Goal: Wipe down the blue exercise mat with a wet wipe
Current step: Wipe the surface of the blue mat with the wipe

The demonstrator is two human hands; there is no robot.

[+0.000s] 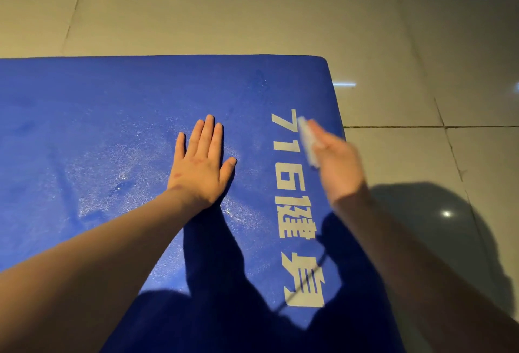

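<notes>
The blue exercise mat (112,117) lies on the floor and fills the left and middle of the view, with white printed characters along its right side. My left hand (200,160) rests flat on the mat, palm down, fingers together. My right hand (338,164) is blurred near the mat's right edge and holds a folded white wet wipe (307,139) against the printed characters. Damp, shiny streaks show on the mat left of my left hand.
Glossy beige floor tiles (280,10) surround the mat beyond its far edge and on the right. The mat's far right corner (323,59) is in view. Shadows of my arms and head fall on the near part of the mat and floor.
</notes>
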